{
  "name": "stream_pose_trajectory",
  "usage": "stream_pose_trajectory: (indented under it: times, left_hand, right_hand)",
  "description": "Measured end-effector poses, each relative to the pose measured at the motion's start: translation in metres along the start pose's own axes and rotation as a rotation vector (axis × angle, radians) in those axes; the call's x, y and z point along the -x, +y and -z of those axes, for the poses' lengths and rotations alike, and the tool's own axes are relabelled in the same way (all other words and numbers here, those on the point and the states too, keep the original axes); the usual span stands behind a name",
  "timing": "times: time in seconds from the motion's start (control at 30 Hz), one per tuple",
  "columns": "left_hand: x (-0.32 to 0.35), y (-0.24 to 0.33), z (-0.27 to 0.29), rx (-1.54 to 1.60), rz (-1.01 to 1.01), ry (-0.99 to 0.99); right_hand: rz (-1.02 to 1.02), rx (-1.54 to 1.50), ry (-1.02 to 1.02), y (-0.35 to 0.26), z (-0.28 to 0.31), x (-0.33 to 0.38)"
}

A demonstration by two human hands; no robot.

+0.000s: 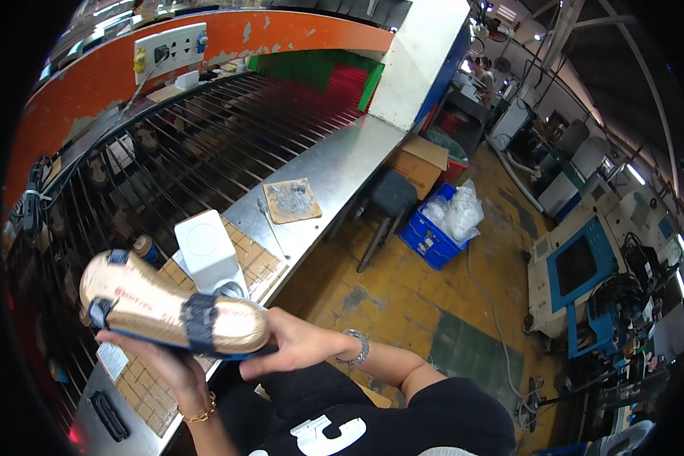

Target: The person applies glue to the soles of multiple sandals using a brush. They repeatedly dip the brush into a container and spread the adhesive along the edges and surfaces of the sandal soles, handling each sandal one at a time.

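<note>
Both my hands hold a shoe last [154, 298], tan-gold with faint red print, its long face turned up. A wide black strap [200, 323] crosses it near the right end, and small black strap pieces sit at the left end. My left hand [163, 363] supports it from below, fingers partly hidden beneath it. At its right end, my right hand [295, 343] grips with the thumb at the lower edge. Just beyond the last, on a gridded brown board [254, 254], stands a white box-like device [205, 245].
A metal ledge [334, 171] runs beside a rack of metal rods [228, 125]. On the ledge lie a stained square pad [292, 201] and a black oblong item [109, 416]. To the right are a stool [388, 194], a blue crate [432, 245] with plastic bags and a machine [585, 262].
</note>
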State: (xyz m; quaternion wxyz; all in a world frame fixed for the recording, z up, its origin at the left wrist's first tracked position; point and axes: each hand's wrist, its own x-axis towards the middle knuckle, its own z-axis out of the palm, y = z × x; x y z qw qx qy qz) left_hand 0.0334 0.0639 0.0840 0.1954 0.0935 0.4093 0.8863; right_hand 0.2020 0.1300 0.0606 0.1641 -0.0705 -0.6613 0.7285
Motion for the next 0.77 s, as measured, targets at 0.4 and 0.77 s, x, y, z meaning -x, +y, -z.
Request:
stream_pose_trajectory:
  times: [0.4,0.77]
  left_hand:
    - [-0.021,0.086,0.057,-0.382,0.066,-0.843]
    - [0.028,0.239,0.165,-0.866,-1.275,-0.380]
  right_hand:
    - [0.297,0.114,0.854,-0.052,0.110,0.013]
    - [-0.044,0.410,0.698,0.031,0.303,-0.212]
